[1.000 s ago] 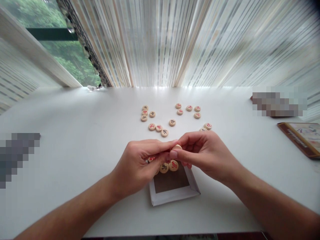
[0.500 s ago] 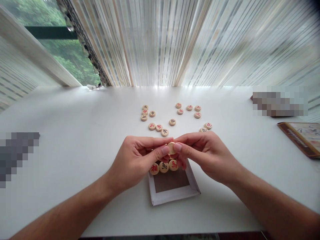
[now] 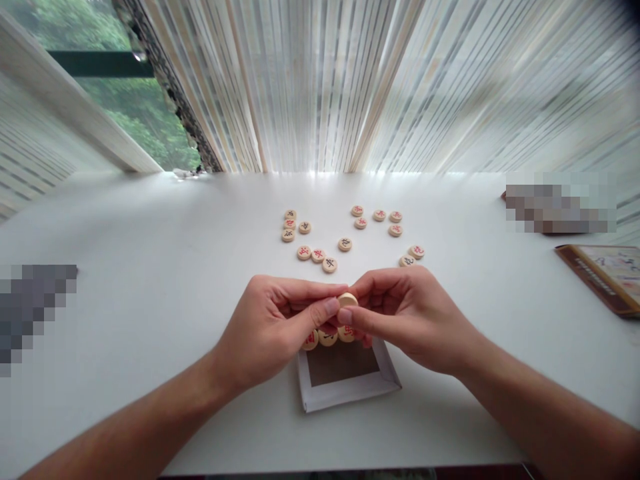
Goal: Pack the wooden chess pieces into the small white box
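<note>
Steady the disc (image 3: 348,301) lightly over the box (image 3: 343,393), pinched by its edge between thumb and nearly closed fingers of both left hand (image 3: 273,327) and right hand (image 3: 407,323), probably with fingertips behind its hidden side, clear of the pieces (image 3: 328,338) inside.

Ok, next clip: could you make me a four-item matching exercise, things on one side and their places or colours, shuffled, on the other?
Column one
1. Xiangqi piece with an unmarked side showing
2. Shallow box
3. Brown-bordered booklet or flat box
4. Curtain

Column two
A. Towards the right side of the table
B. Pale and striped, hanging beyond the table
C. Held between the left hand and the right hand
D. White rim and brown bottom, partly hidden by the hands

Right pairs: 1-C, 2-D, 3-A, 4-B.
</note>
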Action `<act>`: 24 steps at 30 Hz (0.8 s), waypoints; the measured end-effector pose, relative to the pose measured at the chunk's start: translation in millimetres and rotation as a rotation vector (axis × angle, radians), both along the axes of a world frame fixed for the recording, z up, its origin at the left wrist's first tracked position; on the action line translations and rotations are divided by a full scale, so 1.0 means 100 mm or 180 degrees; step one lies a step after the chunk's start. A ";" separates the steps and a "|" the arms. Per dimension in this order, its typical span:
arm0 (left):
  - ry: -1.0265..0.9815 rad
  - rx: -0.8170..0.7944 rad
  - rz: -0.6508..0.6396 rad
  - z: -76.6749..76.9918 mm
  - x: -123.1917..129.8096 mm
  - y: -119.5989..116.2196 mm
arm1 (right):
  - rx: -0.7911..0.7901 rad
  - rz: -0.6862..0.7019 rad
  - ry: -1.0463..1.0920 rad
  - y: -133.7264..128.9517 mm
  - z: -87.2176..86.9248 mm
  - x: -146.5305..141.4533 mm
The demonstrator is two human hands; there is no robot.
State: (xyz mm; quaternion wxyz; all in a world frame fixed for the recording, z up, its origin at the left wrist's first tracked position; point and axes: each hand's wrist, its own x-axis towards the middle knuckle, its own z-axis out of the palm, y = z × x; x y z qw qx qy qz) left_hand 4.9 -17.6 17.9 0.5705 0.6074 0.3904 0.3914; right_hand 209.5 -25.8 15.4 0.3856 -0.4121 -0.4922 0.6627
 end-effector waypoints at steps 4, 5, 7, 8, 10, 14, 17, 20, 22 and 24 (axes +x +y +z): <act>-0.0009 0.0065 0.0069 -0.01 0.01 -0.02 | 0.0296 -0.0012 -0.0169 -0.02 0.02 0.01; -0.0021 0.0088 0.0092 -0.01 0.01 -0.03 | 0.0356 -0.0023 -0.0198 -0.02 0.02 0.01; -0.0053 0.0148 0.0121 0.00 0.02 -0.03 | 0.0435 -0.0042 -0.0231 -0.02 0.03 0.01; -0.0078 0.0180 0.0119 0.00 0.02 -0.03 | 0.0452 -0.0047 -0.0220 -0.02 0.03 0.01; -0.0135 0.0225 0.0101 0.00 0.02 -0.03 | 0.0444 -0.0048 -0.0147 -0.01 0.04 0.01; -0.0224 0.0197 0.0097 -0.02 0.01 -0.03 | 0.0285 0.0017 0.0106 0.02 0.03 0.03; -0.0301 0.0144 0.0113 -0.04 0.01 -0.02 | 0.0141 0.0108 0.0266 0.05 0.00 0.06; -0.0407 0.0070 0.0129 -0.05 0.02 -0.03 | 0.0099 0.0141 0.0297 0.06 -0.02 0.06; -0.0478 0.0041 0.0152 -0.05 0.03 -0.03 | 0.0094 0.0085 0.0295 0.06 0.00 0.06; -0.0571 0.0036 0.0183 -0.06 0.04 -0.02 | 0.0109 -0.0009 0.0324 0.05 0.02 0.04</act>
